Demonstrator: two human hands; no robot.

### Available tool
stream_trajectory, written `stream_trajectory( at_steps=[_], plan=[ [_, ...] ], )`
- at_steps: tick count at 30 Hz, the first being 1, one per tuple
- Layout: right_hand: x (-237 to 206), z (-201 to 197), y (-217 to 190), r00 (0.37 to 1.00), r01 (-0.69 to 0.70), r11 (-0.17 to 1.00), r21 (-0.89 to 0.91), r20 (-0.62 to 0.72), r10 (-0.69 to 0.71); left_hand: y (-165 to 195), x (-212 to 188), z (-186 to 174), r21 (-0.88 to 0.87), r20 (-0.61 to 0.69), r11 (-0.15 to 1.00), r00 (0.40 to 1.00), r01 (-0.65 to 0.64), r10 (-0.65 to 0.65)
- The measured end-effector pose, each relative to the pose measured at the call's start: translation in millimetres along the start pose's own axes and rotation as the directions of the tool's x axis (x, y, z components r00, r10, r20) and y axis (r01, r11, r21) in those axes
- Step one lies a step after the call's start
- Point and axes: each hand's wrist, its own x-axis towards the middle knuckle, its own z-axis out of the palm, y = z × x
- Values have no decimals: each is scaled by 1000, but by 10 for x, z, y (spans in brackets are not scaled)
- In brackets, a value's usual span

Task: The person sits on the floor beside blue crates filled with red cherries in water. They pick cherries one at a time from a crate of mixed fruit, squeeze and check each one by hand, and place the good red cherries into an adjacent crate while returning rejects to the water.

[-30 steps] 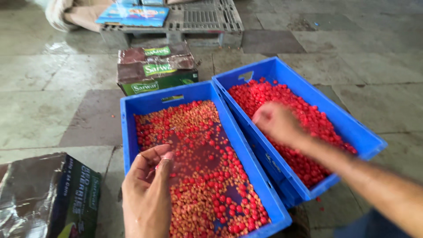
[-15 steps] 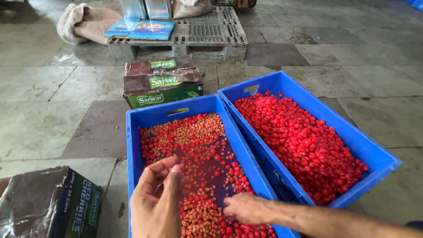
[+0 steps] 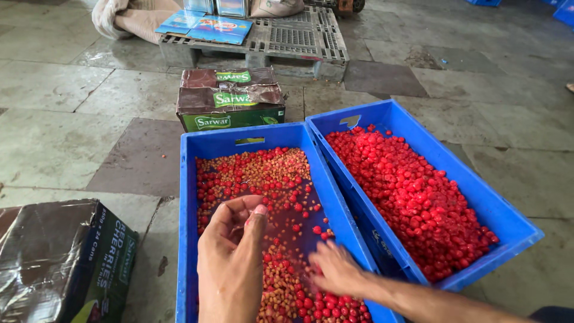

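Wet stone floor (image 3: 72,119) carries two blue crates side by side. Right crate (image 3: 478,197) is heaped with red cherries (image 3: 412,197); left crate (image 3: 188,239) holds a thin mix of red and pale cherries (image 3: 269,179). Left hand (image 3: 230,263) hovers above that mix, fingers loosely curled, holding nothing visible. Right hand (image 3: 335,269) rests flat among them, blurred; its grip cannot be told.

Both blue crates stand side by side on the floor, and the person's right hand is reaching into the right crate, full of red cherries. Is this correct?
Not quite. In the head view the right hand reaches into the left crate, among mixed red and pale cherries. The right crate holds red cherries, untouched.
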Motion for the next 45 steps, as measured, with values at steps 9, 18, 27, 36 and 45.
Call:
stream_trajectory(
  at_steps=[9,18,27,36,45],
  plan=[
    [-546,575,425,919,189,963,192,312,-243,102,-112,107,34,41,998,998,-54,53],
    [-406,601,380,957,56,828,558,205,-203,174,-177,166,223,24,973,997,62,-69],
    [-12,-858,-237,976,14,-87,996,5,217,-266,-101,435,-247,-53,968,997,48,-63],
    [-104,-1250,-1316,906,364,-24,931,-348,239,-588,77,468,-880,31,446,959,160,-282],
    [-356,-1551,-664,970,160,402,902,-219,105,-587,-1,288,-602,151,661,877,447,-455]
  ],
)
